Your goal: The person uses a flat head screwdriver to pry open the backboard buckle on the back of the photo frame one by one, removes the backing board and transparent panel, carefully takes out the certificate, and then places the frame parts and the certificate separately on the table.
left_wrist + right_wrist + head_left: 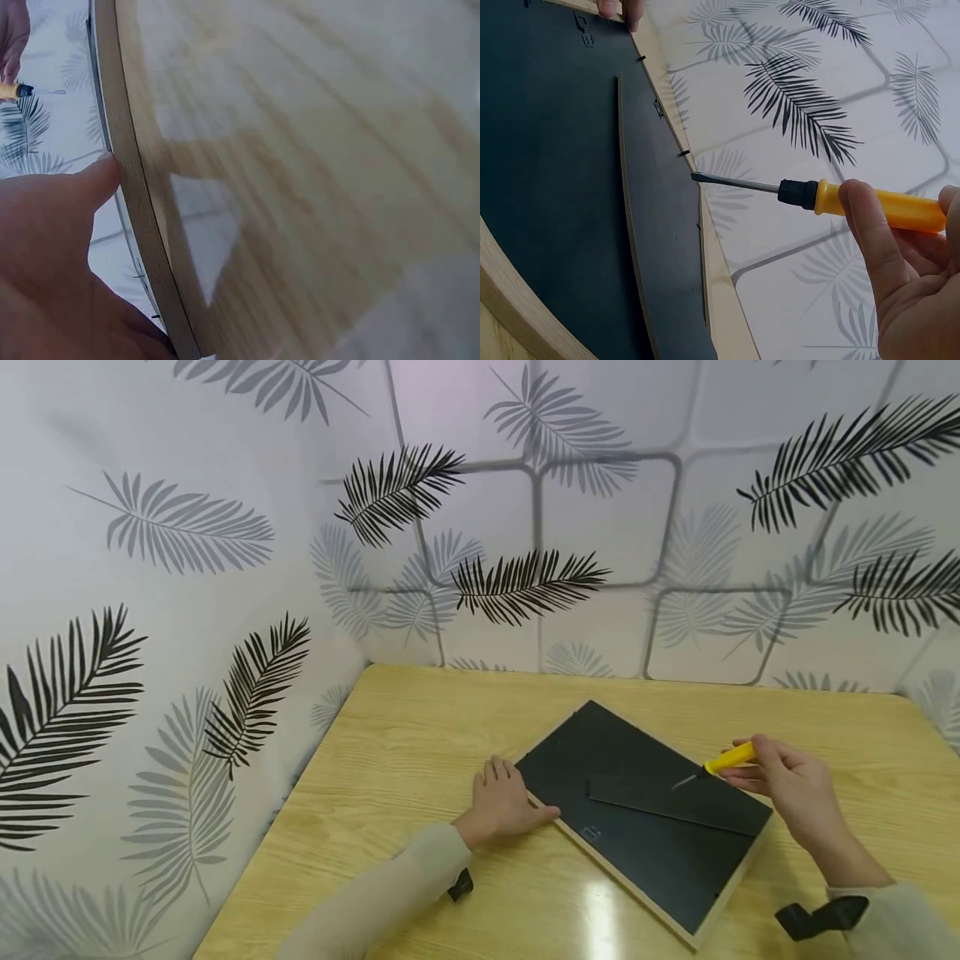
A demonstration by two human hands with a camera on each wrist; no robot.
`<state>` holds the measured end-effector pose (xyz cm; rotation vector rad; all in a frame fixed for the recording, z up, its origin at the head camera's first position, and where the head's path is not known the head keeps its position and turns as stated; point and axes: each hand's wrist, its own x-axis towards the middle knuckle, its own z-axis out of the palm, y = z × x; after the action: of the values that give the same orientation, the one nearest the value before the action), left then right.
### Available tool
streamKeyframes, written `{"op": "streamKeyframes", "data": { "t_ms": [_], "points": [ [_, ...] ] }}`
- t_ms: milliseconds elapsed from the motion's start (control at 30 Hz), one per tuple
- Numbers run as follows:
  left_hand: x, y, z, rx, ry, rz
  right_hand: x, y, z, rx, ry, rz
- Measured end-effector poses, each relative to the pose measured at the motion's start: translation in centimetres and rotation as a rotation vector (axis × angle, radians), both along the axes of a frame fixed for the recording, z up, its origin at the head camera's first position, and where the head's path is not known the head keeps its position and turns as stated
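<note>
A picture frame (645,868) lies face down on the wooden table, its black backing and long stand flap (667,810) turned up. Light wood edges it all round. My left hand (504,802) rests at its left corner, the thumb touching the wooden edge (135,172) in the left wrist view. Above the right part of the backing, my right hand (798,789) holds a flat-tipped screwdriver (900,210) by its yellow handle, the blade pointing left. Small dark tabs (684,154) stand along the frame's inner edge in the right wrist view.
The light wooden table (420,727) extends around the frame. Behind it and to the left rise walls (225,452) with a feather pattern. Each wrist carries a dark camera mount (821,917).
</note>
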<state>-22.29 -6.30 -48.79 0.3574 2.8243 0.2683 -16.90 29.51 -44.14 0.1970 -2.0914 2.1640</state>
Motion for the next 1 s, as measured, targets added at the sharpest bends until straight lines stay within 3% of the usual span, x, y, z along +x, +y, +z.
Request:
{"op": "streamKeyframes", "data": {
  "t_ms": [133,300,400,467,633,733,833,1000],
  "points": [
    [-1.6,-0.1,-0.3,-0.017,-0.001,-0.058,-0.1,-0.7,0.1,0.008,0.026,0.028],
    [-5.1,-0.7,-0.5,-0.011,0.035,-0.186,-0.6,-2.1,0.1,-0.014,0.033,0.069],
    [-6.2,-0.5,-0.7,0.022,0.051,-0.206,-0.9,-2.8,0.0,-0.047,0.027,0.081],
    [-5.6,-0.1,-0.5,0.033,0.046,-0.195,-1.1,-3.1,-0.1,-0.056,0.020,0.078],
    [-1.0,1.6,0.0,0.028,0.022,-0.181,-1.3,-3.8,-0.4,-0.062,0.003,0.058],
    [0.3,2.2,-0.2,0.030,0.010,-0.188,-1.7,-4.6,-0.5,-0.060,-0.002,0.060],
    [-0.3,2.2,-0.5,0.004,0.013,-0.216,-2.3,-5.4,-0.7,-0.057,-0.035,0.090],
    [-3.5,1.6,-0.8,-0.053,0.013,-0.308,-3.8,-6.5,-0.9,-0.064,-0.186,0.128]
  ]
}}
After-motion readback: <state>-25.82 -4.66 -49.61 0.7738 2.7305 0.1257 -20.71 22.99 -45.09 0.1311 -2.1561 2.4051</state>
